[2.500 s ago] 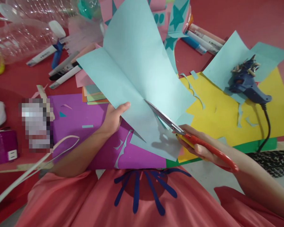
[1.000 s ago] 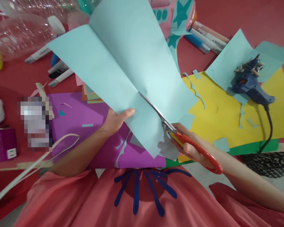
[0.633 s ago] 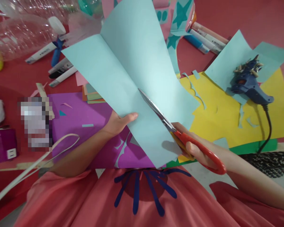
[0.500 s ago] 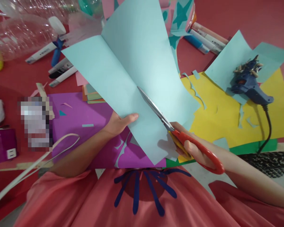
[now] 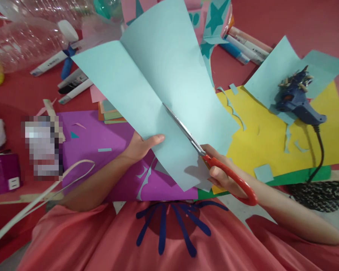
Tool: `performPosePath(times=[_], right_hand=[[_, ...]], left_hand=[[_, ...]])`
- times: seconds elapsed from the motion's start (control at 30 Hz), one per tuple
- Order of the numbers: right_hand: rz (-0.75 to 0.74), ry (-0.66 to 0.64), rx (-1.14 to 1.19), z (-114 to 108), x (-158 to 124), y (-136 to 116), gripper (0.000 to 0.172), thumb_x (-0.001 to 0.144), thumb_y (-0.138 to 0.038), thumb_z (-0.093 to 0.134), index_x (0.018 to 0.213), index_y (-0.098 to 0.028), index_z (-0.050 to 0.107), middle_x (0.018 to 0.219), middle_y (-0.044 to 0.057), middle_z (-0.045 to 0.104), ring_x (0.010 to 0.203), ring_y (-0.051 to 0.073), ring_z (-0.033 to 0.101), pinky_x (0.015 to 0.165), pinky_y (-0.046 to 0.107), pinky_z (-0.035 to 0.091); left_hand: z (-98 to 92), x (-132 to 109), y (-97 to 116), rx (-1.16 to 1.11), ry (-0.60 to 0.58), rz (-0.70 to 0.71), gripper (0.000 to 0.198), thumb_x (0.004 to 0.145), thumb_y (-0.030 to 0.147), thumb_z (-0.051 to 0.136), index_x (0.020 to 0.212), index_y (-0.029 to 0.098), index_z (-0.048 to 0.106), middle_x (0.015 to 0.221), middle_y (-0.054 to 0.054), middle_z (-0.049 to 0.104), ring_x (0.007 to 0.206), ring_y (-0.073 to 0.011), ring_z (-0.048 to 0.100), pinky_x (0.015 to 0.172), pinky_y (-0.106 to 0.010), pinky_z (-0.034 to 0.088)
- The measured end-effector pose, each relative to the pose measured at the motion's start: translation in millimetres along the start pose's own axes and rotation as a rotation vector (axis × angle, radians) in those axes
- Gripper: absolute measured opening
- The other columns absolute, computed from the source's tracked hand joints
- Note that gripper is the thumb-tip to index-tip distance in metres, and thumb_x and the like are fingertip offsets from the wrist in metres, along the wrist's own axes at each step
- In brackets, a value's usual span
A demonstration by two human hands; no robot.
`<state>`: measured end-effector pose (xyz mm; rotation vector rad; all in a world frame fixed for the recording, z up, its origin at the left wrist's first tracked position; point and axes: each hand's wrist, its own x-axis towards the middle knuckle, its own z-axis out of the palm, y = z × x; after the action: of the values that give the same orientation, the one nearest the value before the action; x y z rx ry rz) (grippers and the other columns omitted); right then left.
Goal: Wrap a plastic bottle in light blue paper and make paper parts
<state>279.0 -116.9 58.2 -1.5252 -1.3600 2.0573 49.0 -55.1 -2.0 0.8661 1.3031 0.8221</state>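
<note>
A large light-blue sheet of paper is raised in front of me, split by a long cut into a left strip and a wider right part. My left hand pinches the strip's left edge, thumb on top and fingers hidden underneath. In my right hand are scissors with red handles, my thumb through the loop. Their blades lie along the cut, looking nearly closed, with the tip at the split between the two parts.
Purple card and yellow card lie below, with paper scraps about. A blue glue gun with a cord rests on blue paper at right. Plastic bottles and markers are at left; a blurred rectangle lies nearer.
My right thumb and the red handles have moved slightly left and closer together, closing the blades. The paper has shifted slightly left; my left hand keeps its hold.
</note>
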Motion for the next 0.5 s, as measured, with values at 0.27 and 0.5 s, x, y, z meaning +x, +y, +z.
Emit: performPosePath(times=[0.27, 0.5], right_hand=[[-0.036, 0.035, -0.053, -0.5, 6.2, 10.0, 0.082, 0.071, -0.090, 0.039, 0.114, -0.020, 0.045, 0.063, -0.008, 0.035, 0.045, 0.006, 0.030, 0.041, 0.022, 0.022], [-0.001, -0.013, -0.055, -12.1, -1.3, 3.2, 0.073, 0.075, -0.087, 0.040, 0.107, -0.022, 0.045, 0.057, -0.010, 0.029, 0.041, 0.005, 0.024, 0.037, 0.021, 0.017]], left_hand=[[0.0, 1.9, 2.6, -0.013, -0.005, 0.018, 0.038, 0.053, 0.040, 0.080, 0.082, 0.022, 0.065, 0.083, -0.003, 0.070, 0.080, -0.0233, 0.067, 0.078, -0.038, 0.055], [3.8, 5.8, 16.9, -0.129, -0.009, 0.051, 0.043, 0.053, 0.034, 0.071, 0.093, 0.023, 0.063, 0.079, -0.001, 0.067, 0.083, -0.0240, 0.067, 0.080, -0.040, 0.052]])
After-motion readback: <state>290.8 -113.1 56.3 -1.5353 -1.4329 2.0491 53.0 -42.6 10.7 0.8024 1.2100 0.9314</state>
